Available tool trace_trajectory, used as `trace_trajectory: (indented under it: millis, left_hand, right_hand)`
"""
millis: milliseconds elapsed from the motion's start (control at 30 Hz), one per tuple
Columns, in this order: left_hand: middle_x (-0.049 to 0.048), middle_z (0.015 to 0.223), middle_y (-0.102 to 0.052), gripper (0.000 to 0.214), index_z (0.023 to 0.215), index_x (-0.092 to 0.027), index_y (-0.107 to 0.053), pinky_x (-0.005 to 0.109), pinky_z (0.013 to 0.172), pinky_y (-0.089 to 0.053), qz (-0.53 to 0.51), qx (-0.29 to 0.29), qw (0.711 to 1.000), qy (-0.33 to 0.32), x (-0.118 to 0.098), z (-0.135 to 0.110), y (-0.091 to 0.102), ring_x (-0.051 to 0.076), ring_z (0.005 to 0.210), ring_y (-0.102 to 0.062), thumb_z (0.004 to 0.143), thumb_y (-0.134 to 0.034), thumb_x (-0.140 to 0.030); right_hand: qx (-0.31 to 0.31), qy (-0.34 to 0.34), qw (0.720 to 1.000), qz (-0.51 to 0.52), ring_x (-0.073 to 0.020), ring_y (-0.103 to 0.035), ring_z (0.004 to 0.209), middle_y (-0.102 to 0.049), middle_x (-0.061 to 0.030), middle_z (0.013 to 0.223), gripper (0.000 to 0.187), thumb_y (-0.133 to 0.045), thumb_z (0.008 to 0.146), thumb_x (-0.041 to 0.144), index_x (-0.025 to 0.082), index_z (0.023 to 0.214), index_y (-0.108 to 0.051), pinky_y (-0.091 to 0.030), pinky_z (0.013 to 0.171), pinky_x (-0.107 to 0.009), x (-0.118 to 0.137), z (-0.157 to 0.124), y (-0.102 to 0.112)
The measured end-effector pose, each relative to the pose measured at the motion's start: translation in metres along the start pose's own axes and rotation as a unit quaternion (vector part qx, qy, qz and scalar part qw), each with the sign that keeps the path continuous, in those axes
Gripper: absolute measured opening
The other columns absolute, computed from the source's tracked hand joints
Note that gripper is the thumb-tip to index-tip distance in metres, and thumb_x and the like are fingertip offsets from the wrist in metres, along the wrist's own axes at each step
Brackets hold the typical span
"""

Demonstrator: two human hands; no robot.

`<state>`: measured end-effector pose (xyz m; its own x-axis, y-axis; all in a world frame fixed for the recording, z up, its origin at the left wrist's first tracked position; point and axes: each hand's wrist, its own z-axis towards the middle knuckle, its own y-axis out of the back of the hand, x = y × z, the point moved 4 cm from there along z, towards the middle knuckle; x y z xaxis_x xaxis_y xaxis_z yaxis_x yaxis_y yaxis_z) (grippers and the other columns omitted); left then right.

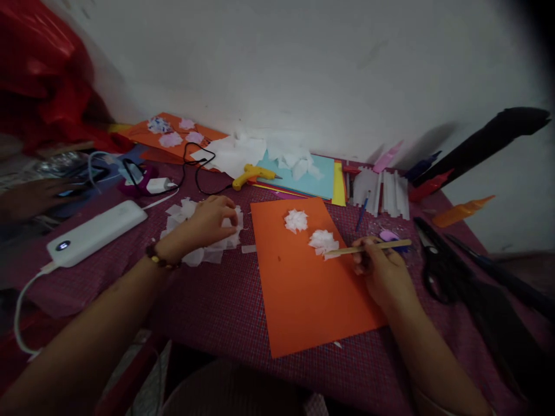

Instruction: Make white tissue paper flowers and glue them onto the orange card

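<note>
My right hand grips a thin wooden stick over the right side of an orange sheet. The stick's left end meets a white crumpled tissue-paper puff on that sheet. A second white puff sits up and to the left of it. Over a spread of thin white paper squares hovers my left hand, its fingers curved and the thumb apart from them. I see nothing held in it. Whether its fingertips touch the squares I cannot tell.
Behind the sheet lie a yellow glue gun with a black cord and blue paper. A white power bank is at left, near another person's hand. Scissors, glue sticks and an orange tube are at right.
</note>
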<state>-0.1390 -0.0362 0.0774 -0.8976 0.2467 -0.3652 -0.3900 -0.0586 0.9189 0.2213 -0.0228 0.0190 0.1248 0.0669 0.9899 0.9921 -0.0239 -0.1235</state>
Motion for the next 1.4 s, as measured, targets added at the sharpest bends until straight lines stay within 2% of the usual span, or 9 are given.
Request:
trace_trajectory:
  millis: [100, 167, 300, 400, 700, 833, 1067, 1200, 1400]
  left_hand:
    - [0.0056, 0.090, -0.062, 0.017, 0.065, -0.017, -0.063, 0.036, 0.083, -0.042, -0.155, -0.059, 0.984, 0.070, -0.007, -0.002, 0.014, 0.020, 0.087, -0.055, 0.070, -0.064, -0.033]
    - [0.0017, 0.077, -0.059, 0.019, 0.069, -0.017, -0.060, 0.028, 0.067, -0.042, -0.312, -0.061, 0.939, 0.134, -0.017, -0.004, 0.021, 0.014, 0.071, -0.054, 0.071, -0.066, -0.035]
    - [-0.0045, 0.062, -0.050, 0.021, 0.069, -0.017, -0.054, 0.021, 0.051, -0.035, -0.530, 0.034, 0.829, 0.175, -0.052, 0.000, 0.008, 0.007, 0.052, -0.044, 0.069, -0.069, -0.032]
    - [-0.0054, 0.062, -0.050, 0.021, 0.071, -0.018, -0.054, 0.019, 0.049, -0.034, -0.584, 0.121, 0.786, 0.162, -0.082, 0.010, -0.020, 0.006, 0.050, -0.043, 0.071, -0.068, -0.032]
    - [-0.0057, 0.061, -0.051, 0.013, 0.077, -0.018, -0.053, 0.019, 0.047, -0.031, -0.545, 0.262, 0.797, 0.004, -0.144, 0.026, -0.073, 0.006, 0.048, -0.042, 0.079, -0.058, -0.030]
    - [-0.0057, 0.060, -0.050, 0.017, 0.076, -0.017, -0.053, 0.020, 0.050, -0.033, -0.548, 0.263, 0.794, 0.004, -0.152, 0.027, -0.081, 0.006, 0.049, -0.043, 0.079, -0.061, -0.032]
    - [-0.0044, 0.058, -0.055, 0.023, 0.078, -0.017, -0.052, 0.021, 0.048, -0.034, -0.559, 0.239, 0.793, 0.041, -0.146, 0.025, -0.090, 0.007, 0.046, -0.045, 0.079, -0.061, -0.038]
    - [-0.0022, 0.064, -0.057, 0.030, 0.088, -0.017, -0.055, 0.022, 0.050, -0.038, -0.594, 0.251, 0.760, 0.080, -0.142, 0.017, -0.094, 0.009, 0.054, -0.052, 0.080, -0.060, -0.045]
    - [-0.0042, 0.067, -0.056, 0.026, 0.088, -0.016, -0.061, 0.020, 0.052, -0.033, -0.645, 0.245, 0.717, 0.102, -0.145, 0.014, -0.101, 0.006, 0.054, -0.046, 0.067, -0.072, -0.026]
  right_hand:
    - [-0.001, 0.005, 1.000, 0.000, -0.0076, -0.045, 0.046, -0.053, 0.0028, 0.055, 0.025, -0.067, 0.078, 0.043, 0.018, 0.074, -0.064, -0.036, 0.038, -0.016, 0.000, 0.000, 0.000]
    - [-0.004, 0.006, 1.000, 0.002, -0.0078, -0.045, 0.046, -0.053, 0.0027, 0.056, 0.026, -0.066, 0.079, 0.043, 0.018, 0.075, -0.064, -0.036, 0.038, -0.016, 0.002, 0.000, -0.001]
    - [-0.002, 0.024, 1.000, 0.006, -0.0075, -0.045, 0.044, -0.053, 0.0036, 0.055, 0.026, -0.063, 0.081, 0.045, 0.019, 0.078, -0.062, -0.034, 0.038, -0.017, 0.010, -0.004, -0.005]
    - [0.027, 0.057, 0.998, -0.005, -0.0073, -0.044, 0.041, -0.057, 0.0037, 0.057, 0.026, -0.057, 0.085, 0.046, 0.020, 0.087, -0.060, -0.033, 0.038, -0.018, 0.018, -0.010, -0.012]
    - [0.122, 0.095, 0.985, -0.070, -0.0139, -0.059, 0.066, -0.064, -0.0022, 0.082, 0.023, -0.051, 0.090, 0.044, 0.022, 0.091, -0.060, -0.049, 0.060, -0.026, 0.022, -0.024, -0.031]
    - [0.150, 0.121, 0.978, -0.077, -0.0171, -0.060, 0.083, -0.064, -0.0022, 0.086, 0.018, -0.064, 0.082, 0.040, 0.023, 0.087, -0.062, -0.047, 0.075, -0.029, 0.029, -0.030, -0.037]
    - [0.132, 0.102, 0.982, -0.088, -0.0139, -0.056, 0.074, -0.058, 0.0017, 0.078, 0.012, -0.068, 0.075, 0.024, 0.022, 0.078, -0.057, -0.044, 0.070, -0.025, 0.023, -0.029, -0.040]
    - [0.115, 0.116, 0.981, -0.105, -0.0147, -0.055, 0.074, -0.058, 0.0010, 0.078, 0.010, -0.066, 0.076, 0.024, 0.023, 0.079, -0.056, -0.043, 0.069, -0.025, 0.025, -0.030, -0.037]
    - [0.121, 0.169, 0.968, -0.137, -0.0158, -0.055, 0.076, -0.057, 0.0001, 0.079, 0.008, -0.062, 0.077, 0.020, 0.024, 0.079, -0.056, -0.043, 0.070, -0.027, 0.033, -0.036, -0.039]
